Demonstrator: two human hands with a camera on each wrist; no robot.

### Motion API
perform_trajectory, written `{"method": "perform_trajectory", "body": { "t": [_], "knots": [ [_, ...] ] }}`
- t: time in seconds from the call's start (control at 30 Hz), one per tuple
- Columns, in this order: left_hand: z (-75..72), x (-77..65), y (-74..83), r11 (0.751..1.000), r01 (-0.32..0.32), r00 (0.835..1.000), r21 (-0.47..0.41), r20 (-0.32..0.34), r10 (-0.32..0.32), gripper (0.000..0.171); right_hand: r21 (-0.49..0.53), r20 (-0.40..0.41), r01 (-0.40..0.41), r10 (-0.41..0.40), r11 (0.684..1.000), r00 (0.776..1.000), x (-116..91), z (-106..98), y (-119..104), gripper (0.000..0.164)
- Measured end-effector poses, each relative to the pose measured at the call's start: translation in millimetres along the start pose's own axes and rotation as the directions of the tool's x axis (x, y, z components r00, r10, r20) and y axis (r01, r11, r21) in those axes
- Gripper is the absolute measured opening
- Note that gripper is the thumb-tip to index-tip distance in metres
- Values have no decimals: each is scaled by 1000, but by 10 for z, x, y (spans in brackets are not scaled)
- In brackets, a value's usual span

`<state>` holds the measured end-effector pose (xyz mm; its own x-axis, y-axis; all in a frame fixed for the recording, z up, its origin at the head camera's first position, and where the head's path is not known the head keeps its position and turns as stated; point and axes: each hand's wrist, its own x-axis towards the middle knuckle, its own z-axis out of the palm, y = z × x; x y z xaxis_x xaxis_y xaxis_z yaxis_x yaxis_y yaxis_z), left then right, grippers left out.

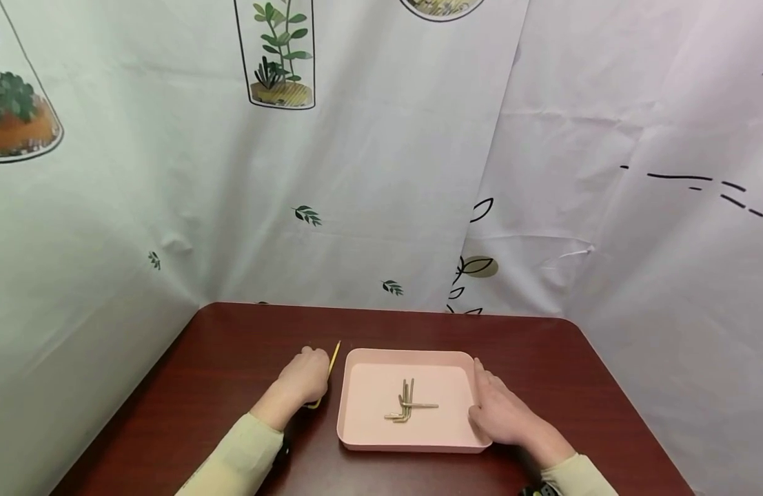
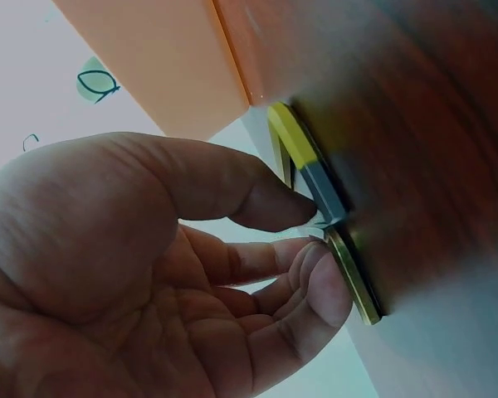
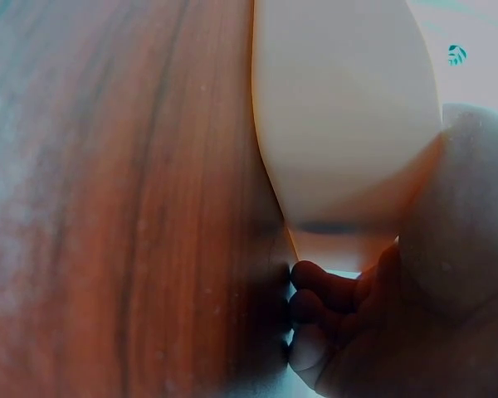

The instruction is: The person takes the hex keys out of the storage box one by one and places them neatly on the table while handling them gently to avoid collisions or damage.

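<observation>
Left of the tray, my left hand (image 1: 305, 375) has its thumb and fingertips at a yellow L-shaped hex key (image 1: 334, 358) lying on the table, pinching it near the bend. The left wrist view shows the key's yellow bend (image 2: 292, 137) beside the thumb; a brass-coloured length (image 2: 355, 278) extends past the fingertips, and I cannot tell whether it is the same key. My right hand (image 1: 504, 412) grips the right wall of the pink tray (image 1: 369, 441), thumb over the rim and fingers outside. Several brass-coloured hex keys (image 1: 409, 408) lie crossed in the tray's middle.
The dark red-brown table (image 1: 263, 331) carries the tray near its front middle. A pale printed curtain (image 1: 369, 172) hangs behind the table and along both sides.
</observation>
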<state>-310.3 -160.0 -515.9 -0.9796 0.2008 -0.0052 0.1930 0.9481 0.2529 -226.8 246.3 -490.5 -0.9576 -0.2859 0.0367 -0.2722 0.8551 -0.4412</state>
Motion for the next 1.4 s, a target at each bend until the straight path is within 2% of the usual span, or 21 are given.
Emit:
{"method": "perform_trajectory", "body": {
  "t": [0.27, 0.33, 0.5, 0.67, 0.77, 0.97, 1.17, 1.3, 1.4],
  "knots": [
    [-411, -289, 330, 999, 36, 999, -32, 4, -36, 11, 1, 1, 1, -1, 1000, 1000, -14, -13, -13, 90],
    [-445, -309, 361, 999, 33, 999, -25, -7, -34, 13, 3, 2, 1, -1, 1000, 1000, -14, -17, -15, 90],
    [-473, -306, 418, 1000, 12, 998, -10, -58, -12, 26, 1, 1, -5, 5, 1000, 1000, -9, -29, -13, 90],
    [-439, -280, 433, 1000, 6, 996, -12, -94, -8, 39, 7, 10, -7, 7, 1000, 1000, -5, -25, -8, 89],
    [-438, -292, 445, 1000, -20, 991, 2, -129, 20, 45, 7, 13, -6, 6, 1000, 1000, -11, -20, -7, 89],
    [-426, -283, 479, 994, -102, 974, 34, -202, 107, 35, -1, 8, -2, 2, 1000, 1000, -6, -15, -4, 89],
    [-420, -288, 524, 983, -175, 953, 63, -241, 185, 29, -1, 12, -16, 16, 1000, 1000, -3, -22, -8, 90],
    [-424, -307, 548, 977, -200, 942, 76, -260, 213, 24, 4, 18, -21, 21, 1000, 1000, -4, -20, -12, 90],
    [-433, -327, 564, 977, -200, 942, 76, -260, 213, 22, 3, 16, -16, 16, 1000, 1000, -1, -20, -14, 89]
  ]
}}
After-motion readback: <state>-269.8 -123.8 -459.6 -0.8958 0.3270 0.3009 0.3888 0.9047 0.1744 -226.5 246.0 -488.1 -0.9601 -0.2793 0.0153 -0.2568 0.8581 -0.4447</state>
